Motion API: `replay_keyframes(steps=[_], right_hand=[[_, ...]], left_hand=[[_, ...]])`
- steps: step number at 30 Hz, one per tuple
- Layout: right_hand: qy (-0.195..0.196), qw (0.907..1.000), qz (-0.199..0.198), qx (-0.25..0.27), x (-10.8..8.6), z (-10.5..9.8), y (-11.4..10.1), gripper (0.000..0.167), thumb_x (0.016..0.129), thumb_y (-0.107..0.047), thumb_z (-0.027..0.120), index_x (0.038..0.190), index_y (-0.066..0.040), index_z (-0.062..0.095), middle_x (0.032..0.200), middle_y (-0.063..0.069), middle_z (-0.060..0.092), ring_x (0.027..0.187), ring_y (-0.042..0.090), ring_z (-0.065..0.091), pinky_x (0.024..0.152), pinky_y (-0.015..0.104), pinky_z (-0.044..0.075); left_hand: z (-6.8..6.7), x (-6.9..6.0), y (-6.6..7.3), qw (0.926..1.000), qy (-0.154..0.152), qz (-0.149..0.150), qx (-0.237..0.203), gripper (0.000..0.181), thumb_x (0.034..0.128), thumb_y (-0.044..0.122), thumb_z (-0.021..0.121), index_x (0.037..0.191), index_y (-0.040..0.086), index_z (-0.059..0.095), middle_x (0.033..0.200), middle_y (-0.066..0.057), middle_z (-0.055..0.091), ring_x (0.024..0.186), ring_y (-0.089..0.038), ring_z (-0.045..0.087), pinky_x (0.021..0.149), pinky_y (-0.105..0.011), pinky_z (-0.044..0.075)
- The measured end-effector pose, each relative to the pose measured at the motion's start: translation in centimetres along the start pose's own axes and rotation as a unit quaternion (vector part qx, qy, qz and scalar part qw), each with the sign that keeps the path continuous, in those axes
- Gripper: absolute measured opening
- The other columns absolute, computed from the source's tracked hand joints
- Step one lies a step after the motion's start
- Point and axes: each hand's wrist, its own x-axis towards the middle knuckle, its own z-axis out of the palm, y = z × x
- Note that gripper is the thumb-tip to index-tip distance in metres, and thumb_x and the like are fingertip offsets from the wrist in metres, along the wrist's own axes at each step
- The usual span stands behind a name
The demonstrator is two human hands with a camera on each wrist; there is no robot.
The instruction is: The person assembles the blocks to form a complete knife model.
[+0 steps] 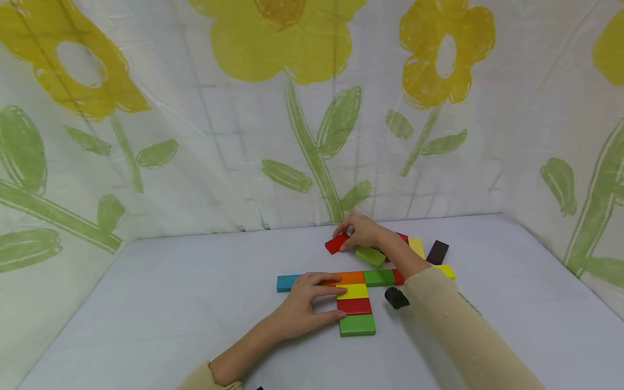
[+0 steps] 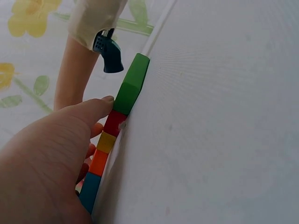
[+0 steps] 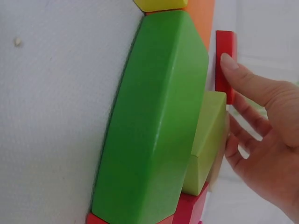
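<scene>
Flat coloured blocks form a T on the table. Its row holds a blue block (image 1: pixel 287 283), an orange block (image 1: pixel 352 278) and a green block (image 3: pixel 145 116). The stem has a yellow block (image 1: pixel 356 291), a dark red block (image 1: pixel 355 306) and a green end block (image 1: pixel 358 325). My left hand (image 1: pixel 304 306) rests along the stem's left side, fingertips on the orange and yellow blocks, thumb by the red-green joint. Behind the row, my right hand (image 1: pixel 363 232) pinches a red block (image 3: pixel 225 65) between thumb and fingers. A lime green block (image 1: pixel 370 256) lies beneath that hand.
Loose blocks lie at the back right, among them a pale yellow block (image 1: pixel 416 247) and a dark brown block (image 1: pixel 437 252). A bright yellow block (image 1: pixel 445 271) shows beyond the right forearm. A flower-printed cloth (image 1: pixel 234 179) hangs behind the white table (image 1: pixel 161 303).
</scene>
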Motion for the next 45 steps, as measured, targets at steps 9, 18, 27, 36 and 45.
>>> replay_keyframes(steps=[9,18,27,36,45], right_hand=[[0.003,1.0000,0.001,0.008,-0.4,-0.1,-0.5,0.027,0.091,-0.012,0.083,0.117,-0.007,0.076,0.120,0.012,0.067,0.100,0.025,0.056,0.077,0.027,0.052],[0.018,0.9996,-0.023,0.003,-1.4,-1.1,-1.2,0.029,0.093,-0.016,0.081,0.119,-0.007,0.075,0.117,0.012,0.069,0.103,0.028,0.062,0.083,0.032,0.057],[0.041,0.9976,-0.055,0.010,-3.8,-1.4,-0.3,0.032,0.092,-0.024,0.083,0.117,-0.006,0.075,0.111,0.011,0.071,0.103,0.030,0.066,0.090,0.040,0.060],[0.084,0.9940,-0.057,0.039,-8.4,-0.5,0.5,0.029,0.091,-0.023,0.085,0.114,-0.009,0.077,0.110,0.007,0.070,0.098,0.025,0.063,0.086,0.037,0.056],[0.114,0.9912,-0.049,0.046,-12.7,0.0,0.5,0.032,0.088,-0.024,0.087,0.114,-0.010,0.076,0.100,0.003,0.066,0.088,0.021,0.060,0.073,0.027,0.055]], left_hand=[[0.0,0.1,-0.1,1.0000,0.001,-0.004,-0.003,0.043,0.0948,0.039,0.078,0.134,0.021,0.075,0.150,0.002,0.059,0.142,-0.022,0.045,0.118,-0.063,0.031],[-0.2,0.1,0.1,0.9999,-0.006,-0.010,-0.003,0.043,0.0943,0.038,0.079,0.134,0.021,0.075,0.150,0.002,0.059,0.142,-0.023,0.045,0.119,-0.062,0.031],[-0.2,0.1,0.3,0.9998,-0.009,-0.014,-0.011,0.043,0.0942,0.036,0.079,0.134,0.019,0.075,0.150,0.000,0.060,0.142,-0.024,0.045,0.118,-0.061,0.034],[-0.2,0.0,0.0,0.9998,0.000,-0.010,-0.016,0.043,0.0936,0.036,0.080,0.133,0.020,0.075,0.150,0.001,0.059,0.141,-0.023,0.046,0.116,-0.059,0.037],[0.0,0.1,0.0,0.9996,0.009,-0.003,-0.028,0.042,0.0929,0.034,0.082,0.131,0.019,0.076,0.149,0.000,0.060,0.140,-0.025,0.047,0.116,-0.058,0.037]])
